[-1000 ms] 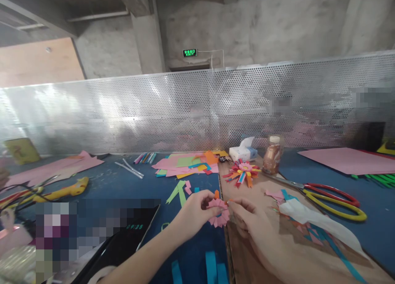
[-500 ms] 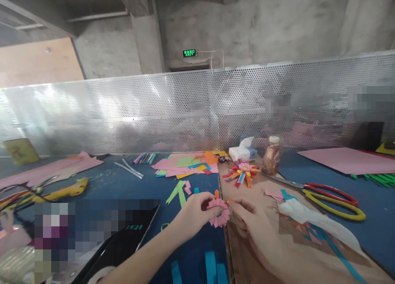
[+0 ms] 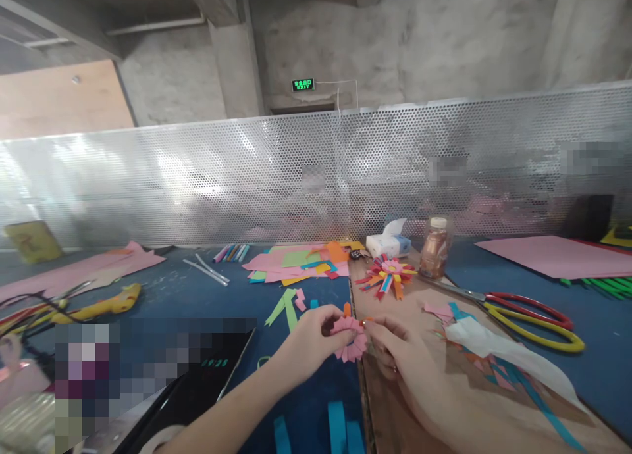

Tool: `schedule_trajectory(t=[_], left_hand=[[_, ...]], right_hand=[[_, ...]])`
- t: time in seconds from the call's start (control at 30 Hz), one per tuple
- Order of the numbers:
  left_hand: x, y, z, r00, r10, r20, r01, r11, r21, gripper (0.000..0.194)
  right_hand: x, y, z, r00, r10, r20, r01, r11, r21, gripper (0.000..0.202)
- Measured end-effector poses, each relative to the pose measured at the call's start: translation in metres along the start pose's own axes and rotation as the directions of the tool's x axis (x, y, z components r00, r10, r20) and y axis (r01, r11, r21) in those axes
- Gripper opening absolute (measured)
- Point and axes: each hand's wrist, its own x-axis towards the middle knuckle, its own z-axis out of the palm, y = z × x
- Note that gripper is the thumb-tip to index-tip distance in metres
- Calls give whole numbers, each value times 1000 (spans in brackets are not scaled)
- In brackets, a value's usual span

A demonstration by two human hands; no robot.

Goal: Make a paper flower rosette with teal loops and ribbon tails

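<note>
Left hand [image 3: 316, 333] pinches pink paper flower [image 3: 351, 353], right hand [image 3: 401, 346] pinches orange strip [image 3: 370, 320] at edge; flower seems light, bendy, easily squashed; hold rim gently

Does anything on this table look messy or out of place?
Mildly: on the right, paper scraps lie jumbled, like litter, under and around a rumpled white tissue on the brown board. The pink rosette in the left hand shows no obvious damage.
</note>
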Motion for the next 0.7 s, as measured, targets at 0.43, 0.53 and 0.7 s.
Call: schedule_trajectory(t=[0.43,0.53,0.7], left_hand=[[1,0,1,998,13,-61,-15,999,-38,22],[2,0,0,992,21,-125,-29,998,-62,20],[4,0,0,982,9,-189,-31,993,-114,23]], right_hand=[[11,2,-5,996,-35,87,42,997,-71,35],[8,-2,-1,997,-29,78,35,996,-78,35],[1,-5,5,998,-22,55,33,979,-202,33]])
